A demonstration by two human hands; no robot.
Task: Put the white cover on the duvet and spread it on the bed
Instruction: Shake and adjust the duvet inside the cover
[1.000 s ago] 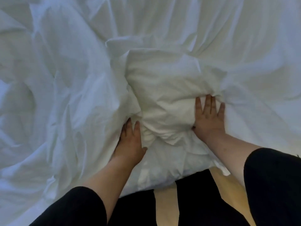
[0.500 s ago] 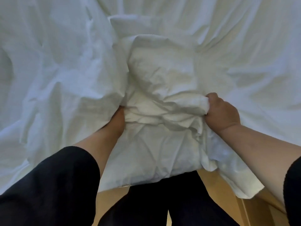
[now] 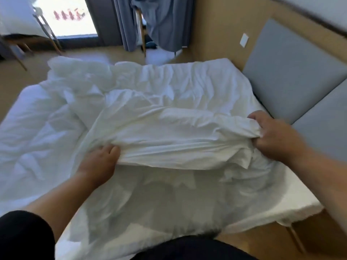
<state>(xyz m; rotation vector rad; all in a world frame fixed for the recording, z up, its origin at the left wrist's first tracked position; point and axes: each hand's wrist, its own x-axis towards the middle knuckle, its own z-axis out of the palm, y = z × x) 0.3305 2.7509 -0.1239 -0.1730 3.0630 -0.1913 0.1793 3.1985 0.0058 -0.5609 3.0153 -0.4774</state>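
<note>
A rumpled white duvet in its white cover point(image 3: 169, 128) lies across the bed point(image 3: 293, 201). I hold its near edge lifted off the mattress. My left hand point(image 3: 99, 162) grips the bunched edge from below, fingers curled into the cloth. My right hand point(image 3: 272, 136) clutches the same edge near the headboard side, a fistful of fabric in it. More of the duvet is heaped at the far left of the bed point(image 3: 78, 76). I cannot tell cover from duvet within the folds.
A grey padded headboard point(image 3: 293, 76) runs along the right. Blue-grey curtains point(image 3: 159, 21) hang by a bright window point(image 3: 67, 15). A wooden-legged table point(image 3: 28, 40) stands at the far left. Wooden floor shows beyond the bed.
Both hands went from pressing flat on the folded bundle to gripping it, then lifted and pulled it wide apart. My view rose from the cloth to the whole bed.
</note>
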